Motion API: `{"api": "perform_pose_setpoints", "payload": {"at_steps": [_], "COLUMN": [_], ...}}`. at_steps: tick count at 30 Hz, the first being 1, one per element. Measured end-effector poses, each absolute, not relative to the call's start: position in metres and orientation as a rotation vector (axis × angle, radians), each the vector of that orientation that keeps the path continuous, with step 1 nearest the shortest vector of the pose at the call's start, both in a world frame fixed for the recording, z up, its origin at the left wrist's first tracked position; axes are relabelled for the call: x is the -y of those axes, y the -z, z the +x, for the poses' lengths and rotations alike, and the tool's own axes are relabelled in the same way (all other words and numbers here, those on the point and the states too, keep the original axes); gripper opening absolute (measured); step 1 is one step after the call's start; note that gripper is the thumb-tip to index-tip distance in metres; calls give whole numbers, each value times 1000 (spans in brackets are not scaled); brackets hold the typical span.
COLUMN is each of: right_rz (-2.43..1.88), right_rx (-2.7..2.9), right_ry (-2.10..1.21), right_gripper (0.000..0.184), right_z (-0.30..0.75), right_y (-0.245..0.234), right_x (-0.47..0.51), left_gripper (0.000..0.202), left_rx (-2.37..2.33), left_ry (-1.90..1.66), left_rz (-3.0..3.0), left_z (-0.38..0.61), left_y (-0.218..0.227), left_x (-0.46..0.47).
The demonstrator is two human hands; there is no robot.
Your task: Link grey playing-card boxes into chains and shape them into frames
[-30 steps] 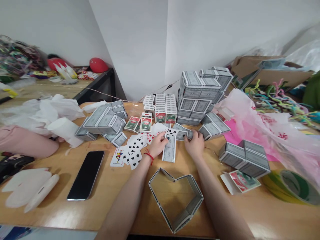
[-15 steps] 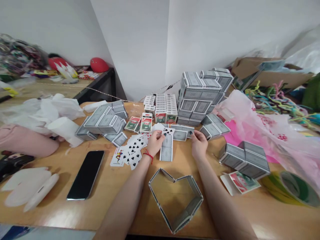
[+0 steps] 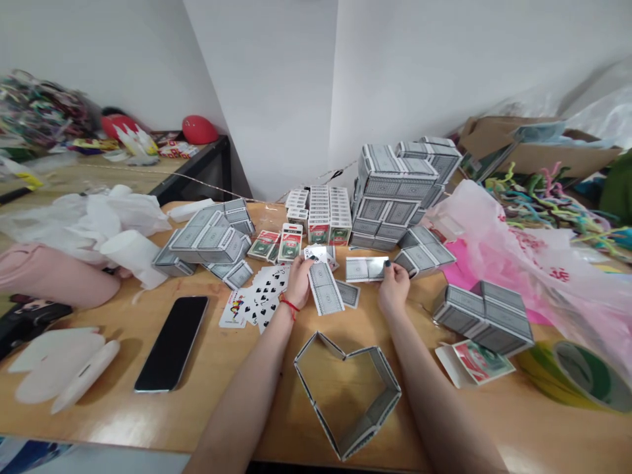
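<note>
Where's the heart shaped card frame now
In the head view, the heart-shaped frame stands at lower centre on the table, between the two forearms, just below the grey-backed card piece in the left hand.

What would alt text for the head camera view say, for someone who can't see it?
A person's left hand holds a gray-backed playing card and the right hand another card over a wooden table. Between the forearms stands a heart-shaped card frame; beyond the hands are card-patterned blocks.

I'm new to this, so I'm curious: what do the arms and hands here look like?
They're a person's, the forearms sleeveless. The left hand wears a thin red wrist bracelet; the right hand has a dark-painted thumbnail.
</note>
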State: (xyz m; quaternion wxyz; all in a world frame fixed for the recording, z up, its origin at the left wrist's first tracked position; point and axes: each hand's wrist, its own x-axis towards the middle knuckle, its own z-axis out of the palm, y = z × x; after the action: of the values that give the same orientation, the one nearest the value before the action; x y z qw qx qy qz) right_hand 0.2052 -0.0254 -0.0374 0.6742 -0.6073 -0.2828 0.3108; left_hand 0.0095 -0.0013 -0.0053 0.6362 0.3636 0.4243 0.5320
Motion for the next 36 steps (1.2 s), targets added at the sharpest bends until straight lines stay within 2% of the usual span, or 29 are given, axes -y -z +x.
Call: {"api": "perform_pose_setpoints", "payload": {"at_steps": [5,14,17,24,36], "right_rz": [-1358,-913,-852,-794,-868], "right_rx": [591,430,397,510,655], "right_ry": [-772,-944,-1009,-1279,-1379], "right_gripper": [39,48,45,23,27], "right_z": [196,188,188,177,175], "right_y": [37,29,25,14,13], "right_x": [29,30,31,36,40], "left_gripper": [30,28,25,23,30], "left_rx": [-829,-872,-945,-1040,-1162], "left_ry": [-1151,-965,-969,-955,-1093], "left_rz": [705,869,981,1062,1258], "left_z": [8,10,11,11,13], "left_y": [-2,-2,5,12,1], "left_x": [6,8,8,9,13]}}
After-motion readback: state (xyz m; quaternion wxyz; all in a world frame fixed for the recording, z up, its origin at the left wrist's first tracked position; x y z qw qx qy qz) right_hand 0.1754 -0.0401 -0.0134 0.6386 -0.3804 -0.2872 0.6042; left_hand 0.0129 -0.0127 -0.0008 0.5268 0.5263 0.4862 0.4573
